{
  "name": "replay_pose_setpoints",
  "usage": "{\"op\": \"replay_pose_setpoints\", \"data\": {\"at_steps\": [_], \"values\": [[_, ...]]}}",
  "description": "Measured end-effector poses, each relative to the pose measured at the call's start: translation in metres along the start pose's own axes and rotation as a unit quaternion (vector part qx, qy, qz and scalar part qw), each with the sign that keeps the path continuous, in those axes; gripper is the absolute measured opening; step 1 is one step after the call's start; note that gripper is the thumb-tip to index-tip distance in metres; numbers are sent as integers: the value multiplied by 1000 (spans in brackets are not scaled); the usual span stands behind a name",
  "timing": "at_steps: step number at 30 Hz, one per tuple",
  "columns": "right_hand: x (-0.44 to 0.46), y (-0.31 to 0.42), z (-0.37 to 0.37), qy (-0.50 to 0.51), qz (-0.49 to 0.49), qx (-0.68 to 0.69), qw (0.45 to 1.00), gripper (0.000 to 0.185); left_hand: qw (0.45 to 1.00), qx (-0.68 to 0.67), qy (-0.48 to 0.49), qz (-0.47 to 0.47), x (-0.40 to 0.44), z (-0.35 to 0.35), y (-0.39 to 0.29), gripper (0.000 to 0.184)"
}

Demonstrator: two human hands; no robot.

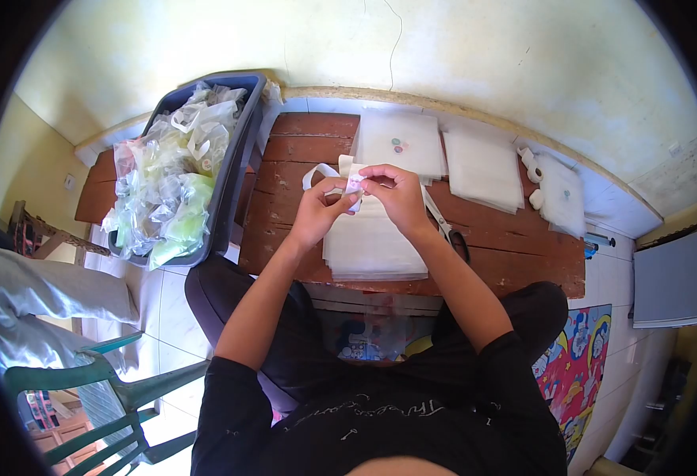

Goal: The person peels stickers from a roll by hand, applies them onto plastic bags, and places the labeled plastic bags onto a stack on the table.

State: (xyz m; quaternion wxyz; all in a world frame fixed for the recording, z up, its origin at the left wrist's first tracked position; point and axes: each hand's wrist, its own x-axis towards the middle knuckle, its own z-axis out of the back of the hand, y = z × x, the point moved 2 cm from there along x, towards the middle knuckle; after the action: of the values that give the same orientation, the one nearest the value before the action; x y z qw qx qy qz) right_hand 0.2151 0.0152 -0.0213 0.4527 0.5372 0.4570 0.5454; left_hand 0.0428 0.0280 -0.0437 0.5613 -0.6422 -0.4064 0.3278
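Note:
A strip of white paper or tape [355,181] is pinched between my two hands over the low wooden table. My left hand [319,213] has its thumb and fingers closed on the strip's lower left part. My right hand [396,197] pinches its right side with thumb and forefinger. A loop of the white strip curls out to the left. Beneath my hands lies a stack of white translucent plastic sheets or bags [372,246]. Scissors [443,224] with dark handles lie just right of the stack, partly hidden by my right forearm.
A dark bin [241,151] full of plastic bags stands at the left. More plastic stacks [483,163] lie along the table's back, with white rolls [531,166] at the right. A green chair [110,389] is at lower left. The brown table [285,151] borders the wall.

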Motion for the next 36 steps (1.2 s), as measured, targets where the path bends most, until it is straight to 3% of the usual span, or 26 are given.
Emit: {"op": "replay_pose_setpoints", "data": {"at_steps": [3,14,36], "values": [[0,-3,-1,6,4,12,1000,18,1000,1,-19,-19,0,1,2,19],[-5,6,-7,31,220,-217,950,20,994,33,-36,-98,0,5,0,16],[-13,8,-10,8,323,-298,898,10,980,140,-28,-135,1,11,0,14]]}}
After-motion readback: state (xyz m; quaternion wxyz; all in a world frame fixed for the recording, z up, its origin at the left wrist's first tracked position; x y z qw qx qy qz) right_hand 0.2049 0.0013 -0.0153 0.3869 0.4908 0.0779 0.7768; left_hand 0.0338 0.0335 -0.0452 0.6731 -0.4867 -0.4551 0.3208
